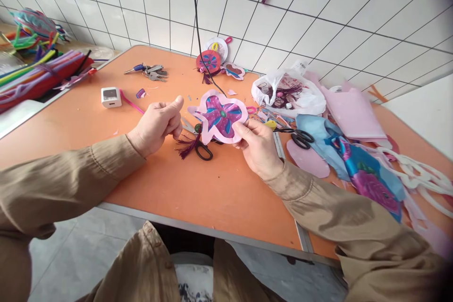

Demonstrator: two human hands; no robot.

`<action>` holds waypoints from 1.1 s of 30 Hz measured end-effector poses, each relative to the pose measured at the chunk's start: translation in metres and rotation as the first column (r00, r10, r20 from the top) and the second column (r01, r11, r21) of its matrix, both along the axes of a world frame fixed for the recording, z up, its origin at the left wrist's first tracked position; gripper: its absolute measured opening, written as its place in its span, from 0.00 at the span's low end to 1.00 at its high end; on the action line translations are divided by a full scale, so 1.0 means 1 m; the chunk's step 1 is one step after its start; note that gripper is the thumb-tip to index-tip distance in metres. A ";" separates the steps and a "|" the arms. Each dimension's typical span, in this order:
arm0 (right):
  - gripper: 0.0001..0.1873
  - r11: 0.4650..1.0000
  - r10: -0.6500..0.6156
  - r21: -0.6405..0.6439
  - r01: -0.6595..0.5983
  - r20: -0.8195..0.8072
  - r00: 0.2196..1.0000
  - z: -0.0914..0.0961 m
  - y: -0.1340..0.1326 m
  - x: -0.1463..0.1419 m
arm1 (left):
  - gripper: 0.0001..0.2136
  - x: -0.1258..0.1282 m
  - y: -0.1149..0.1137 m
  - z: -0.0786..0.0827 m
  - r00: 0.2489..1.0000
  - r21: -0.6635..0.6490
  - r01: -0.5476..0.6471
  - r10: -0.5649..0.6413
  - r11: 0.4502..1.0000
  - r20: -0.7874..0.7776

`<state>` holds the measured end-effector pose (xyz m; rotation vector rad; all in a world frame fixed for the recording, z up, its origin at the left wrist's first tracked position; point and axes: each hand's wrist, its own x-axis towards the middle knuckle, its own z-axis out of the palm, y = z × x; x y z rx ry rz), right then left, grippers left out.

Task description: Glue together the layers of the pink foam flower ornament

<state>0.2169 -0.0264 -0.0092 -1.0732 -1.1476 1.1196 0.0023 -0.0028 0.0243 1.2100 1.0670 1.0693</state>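
Observation:
My right hand point(260, 146) is closed on the right edge of a flower-shaped fabric ornament point(221, 120), thumb on top. The ornament has a pink border, a purple and blue patterned centre with a green bead, and a pink loop at its right. A dark purple tassel point(187, 146) with a green bead hangs at its left side. My left hand point(159, 122) is beside it, apart from it, fingers curled and thumb raised; I see nothing in it. Black-handled scissors point(204, 152) lie on the table, partly hidden beneath the ornament.
A white adapter point(111, 97) and keys point(155, 72) lie left on the orange table point(212, 188). Finished-looking ornaments point(208, 61) rest by the wall. At right are a white plastic bag point(311, 99), more scissors point(301, 139), pink sheets point(354, 108) and blue fabric point(371, 174).

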 end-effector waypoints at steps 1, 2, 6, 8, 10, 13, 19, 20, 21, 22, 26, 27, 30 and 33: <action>0.14 1.000 0.001 0.003 -0.001 -0.001 1.000 0.000 0.000 0.000 | 0.29 0.000 0.000 -0.001 1.000 0.007 -0.005 0.006 1.000 -0.020; 0.14 1.000 0.004 0.006 -0.004 -0.003 1.000 0.000 0.000 0.000 | 0.30 0.000 0.001 -0.002 0.999 0.012 -0.022 0.022 1.000 -0.031; 0.14 1.000 0.009 0.021 -0.010 0.001 1.000 -0.002 -0.001 0.001 | 0.20 -0.002 0.006 -0.007 0.998 0.084 -0.063 0.061 0.995 0.020; 0.13 1.000 0.005 0.029 -0.005 0.013 1.000 -0.003 -0.001 0.002 | 0.04 -0.004 0.008 -0.008 0.998 0.134 -0.051 0.048 0.990 0.029; 0.12 0.999 0.004 0.039 -0.004 0.014 1.000 -0.003 -0.001 0.002 | 0.09 -0.007 0.010 -0.007 0.998 0.155 -0.058 0.061 0.986 -0.013; 0.13 0.998 0.008 0.056 -0.009 0.019 1.000 -0.003 -0.003 0.001 | 0.14 -0.010 0.010 -0.006 0.995 0.171 -0.009 0.026 0.985 -0.099; 0.13 0.996 0.029 0.083 -0.034 0.067 0.997 -0.003 -0.003 -0.001 | 0.11 -0.007 0.008 -0.007 0.983 0.067 0.180 -0.178 0.981 -0.037; 0.13 0.996 0.034 0.081 -0.040 0.070 0.997 -0.003 -0.003 -0.001 | 0.10 -0.006 0.007 -0.008 0.981 0.021 0.189 -0.189 0.982 0.034; 0.13 0.996 0.038 0.077 -0.044 0.071 0.997 -0.003 -0.003 -0.001 | 0.10 -0.005 0.007 -0.008 0.976 -0.028 0.193 -0.189 0.981 0.108; 0.13 0.996 0.040 0.071 -0.045 0.069 0.997 -0.003 -0.003 -0.001 | 0.09 -0.005 0.007 -0.009 0.967 -0.072 0.197 -0.182 0.978 0.175; 0.13 0.999 0.042 0.027 -0.044 0.049 0.998 -0.002 -0.002 -0.002 | 0.10 -0.003 0.008 -0.010 0.925 -0.138 0.243 -0.186 0.960 0.331; 0.13 0.999 0.043 0.019 -0.044 0.045 0.998 -0.002 -0.002 -0.002 | 0.10 -0.003 0.008 -0.010 0.922 -0.132 0.248 -0.192 0.960 0.336; 0.13 0.999 0.031 0.021 -0.032 0.046 0.998 0.000 -0.002 -0.001 | 0.12 -0.003 0.007 -0.009 0.944 -0.094 0.227 -0.195 0.969 0.266; 0.14 1.000 0.010 0.027 -0.012 0.057 0.998 0.000 -0.001 -0.001 | 0.17 -0.003 0.005 -0.008 0.975 -0.050 0.154 -0.144 0.987 0.167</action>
